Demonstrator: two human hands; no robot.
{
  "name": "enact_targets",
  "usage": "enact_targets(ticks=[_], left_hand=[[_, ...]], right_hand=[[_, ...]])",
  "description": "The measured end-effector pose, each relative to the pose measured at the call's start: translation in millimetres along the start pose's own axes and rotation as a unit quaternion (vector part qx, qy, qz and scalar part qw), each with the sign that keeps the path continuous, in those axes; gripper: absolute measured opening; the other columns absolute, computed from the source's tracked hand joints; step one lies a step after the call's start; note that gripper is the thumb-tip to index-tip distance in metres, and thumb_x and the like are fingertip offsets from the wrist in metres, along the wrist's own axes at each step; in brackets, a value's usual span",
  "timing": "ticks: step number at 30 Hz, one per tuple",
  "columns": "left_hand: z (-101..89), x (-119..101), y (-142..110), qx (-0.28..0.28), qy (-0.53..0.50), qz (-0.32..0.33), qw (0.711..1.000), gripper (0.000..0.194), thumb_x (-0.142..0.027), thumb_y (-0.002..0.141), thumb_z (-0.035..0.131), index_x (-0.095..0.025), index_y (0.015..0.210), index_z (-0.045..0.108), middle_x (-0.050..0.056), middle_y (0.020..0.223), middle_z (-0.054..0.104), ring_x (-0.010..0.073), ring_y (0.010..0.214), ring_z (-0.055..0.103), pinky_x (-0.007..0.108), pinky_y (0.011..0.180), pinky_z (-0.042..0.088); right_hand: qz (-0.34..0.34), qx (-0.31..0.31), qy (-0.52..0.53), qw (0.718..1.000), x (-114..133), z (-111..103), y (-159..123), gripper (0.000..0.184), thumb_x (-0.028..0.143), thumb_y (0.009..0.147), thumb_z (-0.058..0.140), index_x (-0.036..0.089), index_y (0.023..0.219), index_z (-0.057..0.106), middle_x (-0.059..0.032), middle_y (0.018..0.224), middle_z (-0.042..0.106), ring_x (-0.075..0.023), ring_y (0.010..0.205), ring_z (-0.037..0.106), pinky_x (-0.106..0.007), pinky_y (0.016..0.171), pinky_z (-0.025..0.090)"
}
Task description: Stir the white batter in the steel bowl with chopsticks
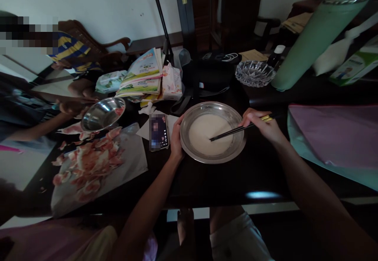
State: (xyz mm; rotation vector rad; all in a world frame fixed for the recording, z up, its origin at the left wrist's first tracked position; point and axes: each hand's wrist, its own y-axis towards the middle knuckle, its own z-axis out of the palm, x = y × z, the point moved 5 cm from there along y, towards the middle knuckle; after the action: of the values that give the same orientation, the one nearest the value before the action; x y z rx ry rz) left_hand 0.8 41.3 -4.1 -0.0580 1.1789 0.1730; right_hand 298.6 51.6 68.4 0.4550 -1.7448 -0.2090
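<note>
A round metal basin (212,159) sits on the dark table, holding a pale, milky liquid (203,129). My left hand (176,139) is closed around the basin's left rim. Black chopsticks with gold ends (233,132) are gripped in my right hand (260,121), over the basin's right edge. Their tips dip into the liquid near its middle. Just left of my left hand lies a lit phone (158,132) on white paper.
Pinkish-white peel pieces (91,158) cover a plastic sheet (132,150) on the left. Another person's hand (71,106) is near a steel bowl (103,115). Books (141,76), a tissue pack (172,82), a glass ashtray (254,73), a green flask (319,40) and a pink folder (333,135) surround the basin.
</note>
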Motion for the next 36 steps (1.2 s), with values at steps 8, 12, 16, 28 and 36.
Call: enact_targets(ticks=[8, 12, 16, 28, 36], left_hand=[[-1.6, 1.7, 1.5, 0.011, 0.002, 0.01, 1.0, 0.052, -0.063, 0.089, 0.064, -0.027, 0.126, 0.069, 0.005, 0.144, 0.065, 0.0289, 0.142, 0.053, 0.045, 0.123, 0.037], [-2.9, 2.8, 1.7, 0.008, 0.006, 0.007, 1.0, 0.051, -0.063, 0.091, 0.063, -0.027, 0.127, 0.069, 0.005, 0.144, 0.065, 0.0287, 0.14, 0.055, 0.045, 0.122, 0.039], [-2.8, 1.9, 1.8, 0.004, 0.013, 0.015, 1.0, 0.05, -0.062, 0.091, 0.062, -0.027, 0.127, 0.069, 0.005, 0.143, 0.065, 0.0277, 0.141, 0.054, 0.044, 0.122, 0.038], [-1.6, 1.4, 1.1, 0.003, 0.003, 0.007, 1.0, 0.049, -0.061, 0.091, 0.063, -0.027, 0.126, 0.069, 0.005, 0.143, 0.066, 0.0286, 0.14, 0.055, 0.046, 0.122, 0.038], [-1.6, 1.4, 1.2, 0.009, 0.006, 0.012, 1.0, 0.05, -0.062, 0.091, 0.063, -0.028, 0.127, 0.069, 0.005, 0.144, 0.065, 0.029, 0.141, 0.055, 0.046, 0.122, 0.039]], right_hand=[[-0.003, -0.044, -0.011, 0.999, -1.6, -10.7, 0.8, 0.041, 0.057, 0.094, 0.063, 0.029, 0.067, 0.075, -0.0029, 0.073, 0.074, -0.0227, 0.075, 0.068, -0.041, 0.078, 0.052], [-0.001, 0.027, 0.0, 1.0, 0.9, -0.9, 0.3, 0.04, 0.057, 0.094, 0.063, 0.029, 0.068, 0.076, -0.0038, 0.075, 0.075, -0.023, 0.075, 0.069, -0.04, 0.075, 0.053], [-0.008, 0.018, -0.04, 0.999, 1.8, 1.7, 1.6, 0.035, 0.058, 0.091, 0.068, 0.029, 0.074, 0.078, -0.0049, 0.083, 0.078, -0.0244, 0.083, 0.07, -0.04, 0.079, 0.053], [-0.01, 0.013, -0.045, 0.999, 2.8, 0.5, 1.4, 0.035, 0.058, 0.091, 0.067, 0.029, 0.074, 0.079, -0.0049, 0.082, 0.078, -0.024, 0.083, 0.07, -0.041, 0.08, 0.053], [0.008, 0.039, -0.007, 0.999, 3.2, 2.5, 0.2, 0.041, 0.06, 0.091, 0.065, 0.029, 0.068, 0.076, -0.0047, 0.075, 0.075, -0.0231, 0.075, 0.069, -0.04, 0.073, 0.055]])
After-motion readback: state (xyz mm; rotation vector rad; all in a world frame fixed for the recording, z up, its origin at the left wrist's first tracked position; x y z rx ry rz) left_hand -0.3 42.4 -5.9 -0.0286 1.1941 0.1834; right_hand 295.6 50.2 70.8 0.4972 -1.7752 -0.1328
